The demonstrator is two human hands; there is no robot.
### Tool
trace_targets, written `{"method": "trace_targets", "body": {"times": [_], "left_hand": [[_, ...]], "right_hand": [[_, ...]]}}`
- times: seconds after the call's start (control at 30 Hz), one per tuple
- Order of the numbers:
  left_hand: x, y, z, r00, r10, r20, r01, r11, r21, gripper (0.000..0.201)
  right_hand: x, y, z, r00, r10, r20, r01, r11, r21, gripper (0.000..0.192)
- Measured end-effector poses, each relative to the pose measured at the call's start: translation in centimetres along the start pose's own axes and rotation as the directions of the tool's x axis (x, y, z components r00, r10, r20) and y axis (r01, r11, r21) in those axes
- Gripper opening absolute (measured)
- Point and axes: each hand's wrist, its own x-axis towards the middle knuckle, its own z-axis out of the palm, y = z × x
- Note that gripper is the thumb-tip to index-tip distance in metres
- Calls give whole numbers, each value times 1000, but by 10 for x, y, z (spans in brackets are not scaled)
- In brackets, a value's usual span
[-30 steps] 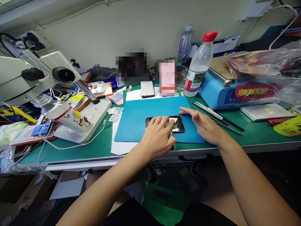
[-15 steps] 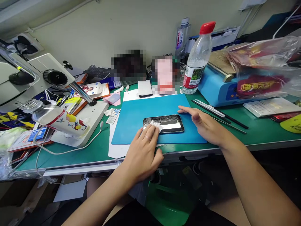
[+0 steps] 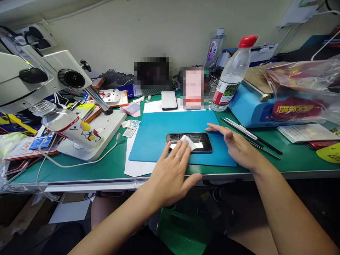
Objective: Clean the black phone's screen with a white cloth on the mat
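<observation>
A dark smartphone (image 3: 207,141) lies screen up on a blue mat (image 3: 148,134), light reflecting off its glass. My left hand (image 3: 175,166) is over the phone's left part, fingers extended and holding a small white wipe (image 3: 189,142) pressed against the screen. The wipe sticks out past the fingertips; the rest is hidden beneath them. At the mat's right side rests my right hand (image 3: 236,145), fingers stretched toward the phone but apart from it, with nothing in it. Beside that hand lie several tweezers and thin tools (image 3: 245,131).
On the left stand a microscope (image 3: 71,78) and a clear bottle (image 3: 77,127) with a white cable (image 3: 106,156) near it. Behind the mat are a white box-like item (image 3: 169,100) and a pink phone (image 3: 193,88). A red-capped water bottle (image 3: 230,81) and a blue machine (image 3: 247,109) stand right.
My left hand and the wipe have slid right along the phone's screen, with the thumb spread wider. My right hand keeps its place beside the mat. The whole view has shifted slightly.
</observation>
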Motion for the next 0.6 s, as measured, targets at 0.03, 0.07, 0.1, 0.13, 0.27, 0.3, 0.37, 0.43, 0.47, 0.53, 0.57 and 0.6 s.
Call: {"method": "trace_targets", "body": {"times": [0.03, 0.07, 0.1, 0.13, 0.27, 0.3, 0.37, 0.43, 0.47, 0.53, 0.57, 0.6], "left_hand": [[-7, -8, -2, 999, -38, 13, 38, 999, 12, 78], [-12, -16, -4, 997, -71, 32, 71, 997, 20, 80], [-16, -22, -6, 993, -105, 51, 104, 994, 26, 81], [-17, -27, -7, 989, -130, 66, 128, 991, 29, 83], [-5, -26, -6, 977, -193, 90, 192, 981, 21, 93], [2, -22, -6, 976, -197, 97, 196, 980, 15, 95], [18, -12, -6, 976, -188, 111, 190, 982, -5, 95], [35, 2, -6, 981, -154, 121, 160, 986, -38, 95], [42, 11, -6, 985, -120, 122, 128, 990, -59, 95], [53, 28, -6, 993, -47, 108, 59, 992, -108, 95], [55, 36, -5, 996, -12, 89, 23, 991, -131, 95], [55, 43, -4, 997, 7, 71, 3, 990, -144, 95]], "right_hand": [[0, 0, 0, 1000, 1, 1, -1, 1000, -5, 105], [0, 0, -1, 1000, -1, 2, 1, 1000, -7, 104], [0, 0, -1, 1000, -2, 1, 2, 1000, -9, 102], [0, 0, -1, 1000, -5, 3, 5, 1000, -11, 101], [0, 1, -1, 1000, -3, 7, 3, 1000, -20, 103], [1, 1, 0, 1000, -1, 7, 1, 1000, -18, 104], [1, 2, 0, 1000, -1, 3, 1, 1000, -7, 105], [1, 2, 1, 1000, -6, -1, 6, 1000, 7, 104], [1, 2, 2, 1000, -7, -2, 8, 1000, 12, 104], [1, 3, 3, 1000, -8, -7, 9, 1000, 18, 105], [1, 3, 3, 1000, -9, -11, 9, 1000, 19, 106], [1, 3, 3, 1000, -8, -16, 9, 1000, 20, 107]]}}
